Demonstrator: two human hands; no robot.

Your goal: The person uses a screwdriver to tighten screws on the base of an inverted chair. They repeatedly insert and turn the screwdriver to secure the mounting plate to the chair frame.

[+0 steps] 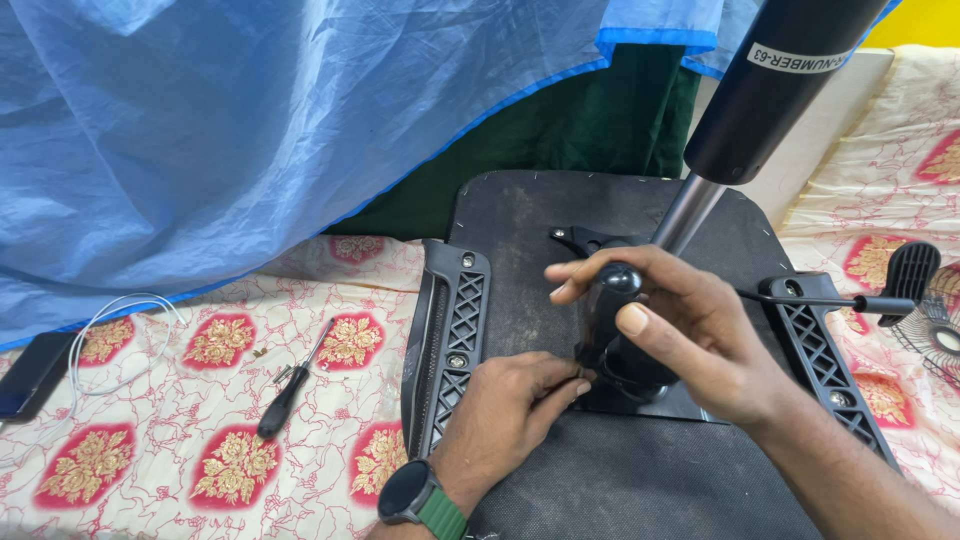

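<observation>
An upturned black office chair seat (pixel 520 210) lies in front of me with its underside up. A black tilt mechanism (pixel 640 375) sits at its middle, and a gas lift cylinder (pixel 770 85) rises from it toward the top right. My right hand (pixel 680 335) wraps around the mechanism's black housing, thumb on top near a round knob (pixel 620 277). My left hand (pixel 505 415), with a dark watch on a green strap at the wrist, pinches at the mechanism's plate edge, fingertips together. Black armrest brackets (pixel 450 340) (pixel 825 350) flank the seat.
A black-handled screwdriver (pixel 290 390) and small loose screws (pixel 258 352) lie on the patterned cloth at the left. A white cable (pixel 110 315) and a dark phone (pixel 25 375) rest at the far left. A blue net hangs above. A lever with a paddle (pixel 905 275) sticks out right.
</observation>
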